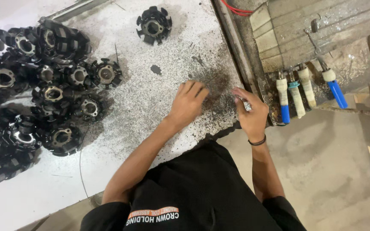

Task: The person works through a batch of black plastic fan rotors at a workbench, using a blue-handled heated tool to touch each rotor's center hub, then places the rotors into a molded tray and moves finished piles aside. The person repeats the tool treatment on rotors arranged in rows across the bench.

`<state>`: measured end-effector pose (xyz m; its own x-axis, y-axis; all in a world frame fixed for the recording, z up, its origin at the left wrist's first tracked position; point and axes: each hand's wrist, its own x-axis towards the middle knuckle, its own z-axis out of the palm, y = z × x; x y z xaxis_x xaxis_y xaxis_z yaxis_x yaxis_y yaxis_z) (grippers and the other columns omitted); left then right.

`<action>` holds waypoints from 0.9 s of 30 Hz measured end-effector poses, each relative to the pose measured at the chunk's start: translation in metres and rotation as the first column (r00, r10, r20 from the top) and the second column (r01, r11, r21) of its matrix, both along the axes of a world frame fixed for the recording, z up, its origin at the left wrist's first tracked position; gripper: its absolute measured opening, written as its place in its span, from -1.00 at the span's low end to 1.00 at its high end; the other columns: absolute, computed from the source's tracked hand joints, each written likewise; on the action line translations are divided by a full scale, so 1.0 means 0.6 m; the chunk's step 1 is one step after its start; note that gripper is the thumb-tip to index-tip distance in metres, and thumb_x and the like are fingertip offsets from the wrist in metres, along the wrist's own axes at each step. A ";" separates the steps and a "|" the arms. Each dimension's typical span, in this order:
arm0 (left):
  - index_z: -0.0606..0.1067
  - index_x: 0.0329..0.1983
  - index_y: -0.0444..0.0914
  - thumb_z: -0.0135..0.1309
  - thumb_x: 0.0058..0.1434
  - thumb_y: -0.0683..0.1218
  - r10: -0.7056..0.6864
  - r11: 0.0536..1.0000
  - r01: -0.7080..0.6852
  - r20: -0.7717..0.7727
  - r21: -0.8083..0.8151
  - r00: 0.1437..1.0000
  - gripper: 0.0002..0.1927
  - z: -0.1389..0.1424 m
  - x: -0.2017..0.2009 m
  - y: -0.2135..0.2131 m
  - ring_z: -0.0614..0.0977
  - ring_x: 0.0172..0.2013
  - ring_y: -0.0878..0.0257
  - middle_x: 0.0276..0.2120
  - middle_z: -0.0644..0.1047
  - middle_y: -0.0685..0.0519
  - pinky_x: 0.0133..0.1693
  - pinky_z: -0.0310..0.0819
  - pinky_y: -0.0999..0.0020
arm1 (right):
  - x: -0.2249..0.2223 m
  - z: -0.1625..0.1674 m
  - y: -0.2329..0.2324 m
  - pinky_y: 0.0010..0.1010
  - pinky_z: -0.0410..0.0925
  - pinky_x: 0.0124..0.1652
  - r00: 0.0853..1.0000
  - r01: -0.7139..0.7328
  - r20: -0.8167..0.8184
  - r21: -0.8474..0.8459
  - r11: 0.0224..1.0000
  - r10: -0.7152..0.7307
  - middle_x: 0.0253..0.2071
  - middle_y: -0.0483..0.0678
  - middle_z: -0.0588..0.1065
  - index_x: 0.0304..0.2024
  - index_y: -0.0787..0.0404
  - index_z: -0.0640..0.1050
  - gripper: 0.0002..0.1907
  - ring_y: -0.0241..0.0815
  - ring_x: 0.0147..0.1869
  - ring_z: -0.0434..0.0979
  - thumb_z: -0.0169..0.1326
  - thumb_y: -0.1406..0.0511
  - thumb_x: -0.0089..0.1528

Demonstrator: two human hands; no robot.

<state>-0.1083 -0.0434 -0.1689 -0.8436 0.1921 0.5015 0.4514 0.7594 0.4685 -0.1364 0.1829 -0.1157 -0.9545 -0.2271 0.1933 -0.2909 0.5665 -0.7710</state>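
The left hand (188, 102) lies flat, fingers spread, its grip open on the speckled worktop (150, 98) over a dark grit patch (217, 83). The right hand (250, 112) pinches something small; what, I cannot tell. Black stator cores (43, 90) are heaped well apart at the left.

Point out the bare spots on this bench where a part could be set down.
Free: the speckled table between the heap of black parts and the left hand, below the lone part; also the near-left white corner. Crowded: the left side and the right hand's edge.
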 end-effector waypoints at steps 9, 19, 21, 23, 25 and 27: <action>0.45 -0.06 -0.29 -0.10 0.14 -0.40 0.375 0.896 -0.414 0.224 0.161 0.899 -0.67 0.107 0.230 -0.250 0.62 -0.21 -0.15 -0.21 0.58 -0.15 -0.22 0.52 0.04 | 0.014 -0.016 -0.086 -0.17 0.43 0.08 0.954 -0.224 -0.183 0.101 0.969 0.239 0.05 0.11 0.59 0.03 0.28 0.62 -0.75 0.10 0.14 0.57 0.21 0.41 0.29; 0.46 -0.09 -0.27 -0.08 0.26 -0.28 0.988 0.133 -0.978 0.099 -0.158 0.118 -0.81 0.114 0.761 -0.580 0.58 -0.18 -0.24 -0.26 0.56 -0.23 -0.15 0.45 -0.11 | -0.083 -0.161 -0.225 -0.17 0.44 0.04 0.890 -0.393 -0.086 0.357 0.847 0.448 -0.02 0.17 0.58 0.10 0.30 0.61 -0.71 0.09 -0.01 0.58 0.24 0.24 0.43; 0.35 0.17 -0.35 -0.04 0.54 -0.05 0.946 -0.151 -0.960 0.246 -0.237 -0.210 -0.71 0.126 0.834 -0.678 0.53 -0.05 -0.34 -0.07 0.54 -0.34 -0.01 0.38 -0.19 | -0.134 -0.181 -0.263 -0.13 0.44 0.02 0.831 -0.511 -0.075 0.287 0.811 0.551 -0.04 0.25 0.57 0.10 0.37 0.57 -0.67 0.10 -0.07 0.57 0.23 0.21 0.49; -0.05 0.50 -0.48 0.07 0.42 0.01 0.961 -0.243 -0.960 0.101 -0.142 -0.258 -0.18 0.134 0.872 -0.743 0.19 0.39 -0.23 0.42 0.15 -0.38 0.28 0.02 -0.17 | -0.184 -0.171 -0.298 -0.14 0.42 0.15 0.691 -0.630 -0.204 0.300 0.716 0.694 0.00 0.24 0.53 0.10 0.38 0.52 -0.67 0.08 0.04 0.55 0.16 0.20 0.53; -0.13 0.51 -0.46 0.09 0.41 0.08 0.892 -0.370 -0.914 0.211 -0.167 -0.400 -0.09 0.128 0.879 -0.769 0.02 0.48 -0.18 0.50 -0.02 -0.32 0.34 -0.16 -0.16 | -0.224 -0.147 -0.330 -0.09 0.40 0.17 0.662 -0.576 -0.266 0.418 0.703 0.701 0.08 0.32 0.48 0.16 0.38 0.52 -0.58 0.16 0.11 0.52 0.19 0.17 0.44; -0.08 0.52 -0.42 0.09 0.38 0.09 0.852 -0.403 -0.882 0.251 -0.242 -0.459 -0.11 0.117 0.870 -0.773 0.03 0.48 -0.12 0.50 0.01 -0.25 0.38 -0.19 -0.15 | -0.256 -0.121 -0.347 -0.04 0.38 0.19 0.638 -0.411 -0.365 0.582 0.701 0.678 0.16 0.40 0.43 0.21 0.38 0.52 -0.47 0.23 0.18 0.49 0.22 0.13 0.35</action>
<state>0.4139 -0.5071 -0.0990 0.1646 -0.9634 0.2117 -0.9265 -0.0774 0.3682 -0.2898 -0.0254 -0.1882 -0.3902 -0.8488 0.3567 -0.9203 0.3710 -0.1240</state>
